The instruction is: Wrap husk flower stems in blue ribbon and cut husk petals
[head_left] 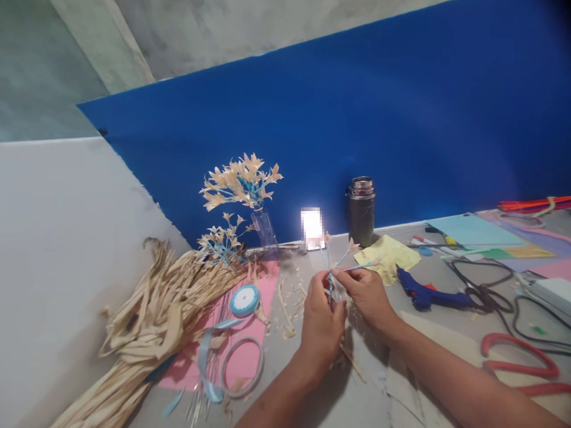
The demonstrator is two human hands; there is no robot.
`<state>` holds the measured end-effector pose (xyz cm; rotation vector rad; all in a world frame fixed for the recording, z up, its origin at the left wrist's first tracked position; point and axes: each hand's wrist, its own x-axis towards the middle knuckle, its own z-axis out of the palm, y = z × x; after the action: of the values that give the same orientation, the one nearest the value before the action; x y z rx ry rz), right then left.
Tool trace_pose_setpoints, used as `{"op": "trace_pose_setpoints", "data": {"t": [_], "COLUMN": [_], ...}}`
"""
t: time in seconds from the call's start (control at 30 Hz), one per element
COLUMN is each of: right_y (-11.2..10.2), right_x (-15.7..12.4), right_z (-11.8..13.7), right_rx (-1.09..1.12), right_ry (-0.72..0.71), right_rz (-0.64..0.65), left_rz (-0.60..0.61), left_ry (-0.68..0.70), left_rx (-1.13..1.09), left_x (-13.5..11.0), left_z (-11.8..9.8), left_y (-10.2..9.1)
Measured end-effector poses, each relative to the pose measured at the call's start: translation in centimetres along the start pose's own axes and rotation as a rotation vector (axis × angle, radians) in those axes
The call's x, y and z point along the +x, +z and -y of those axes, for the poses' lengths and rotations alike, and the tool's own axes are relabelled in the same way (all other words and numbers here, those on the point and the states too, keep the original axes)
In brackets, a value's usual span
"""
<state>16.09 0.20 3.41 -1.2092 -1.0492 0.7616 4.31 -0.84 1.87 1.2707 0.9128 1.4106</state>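
Note:
My left hand (pixel 320 321) and my right hand (pixel 366 295) meet above the grey table, both pinched on a small bundle of blue-wrapped stems (pixel 334 261) tipped with little cream husk flowers. The stems fan up and to the right from my fingers. A finished bunch of such flowers (pixel 241 181) stands in a clear vase (pixel 264 229) at the back, with a smaller bunch (pixel 222 241) beside it. A roll of light blue ribbon (pixel 244 299) lies on a pink sheet (pixel 243 351) to the left of my hands.
A heap of dried husk strips (pixel 151 321) fills the left side. A dark steel flask (pixel 361 210) stands by the blue backboard (pixel 401 119). A blue glue gun (pixel 423 293), red-handled scissors (pixel 521 356), black cables, a tape ring (pixel 243 367) and coloured papers lie to the right.

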Motion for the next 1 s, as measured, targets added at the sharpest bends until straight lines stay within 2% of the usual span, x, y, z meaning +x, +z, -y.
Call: {"op": "trace_pose_setpoints", "data": {"t": [0.33, 0.47, 0.53, 0.63, 0.77, 0.9, 1.0], "right_y": [0.0, 0.0, 0.1, 0.1, 0.1, -0.1, -0.2], "right_x": [0.2, 0.4, 0.5, 0.4, 0.1, -0.5, -0.6], "right_z": [-0.7, -0.8, -0.7, -0.3, 0.3, 0.8, 1.1], "right_rx": [0.109, 0.144, 0.235, 0.427, 0.593, 0.703, 0.707], "right_ry": [0.059, 0.095, 0.123, 0.172, 0.217, 0.257, 0.247], "right_rz": [-0.002, -0.036, -0.018, 0.068, 0.181, 0.344, 0.415], "left_rz": [0.039, 0.134, 0.226, 0.349, 0.417, 0.481, 0.527], "left_ry": [-0.125, -0.295, -0.396, -0.463, -0.491, -0.519, -0.517], "left_rx": [-0.159, -0.178, -0.280, -0.510, -0.690, -0.744, -0.699], "left_x": [0.1, 1.1, 1.7, 2.3, 1.9, 1.0, 1.0], "left_z": [-0.5, -0.7, -0.5, 0.2, 0.9, 0.7, 0.4], "left_y": [-0.5, -1.0, -1.5, -1.8, -1.7, -1.6, -1.7]}}
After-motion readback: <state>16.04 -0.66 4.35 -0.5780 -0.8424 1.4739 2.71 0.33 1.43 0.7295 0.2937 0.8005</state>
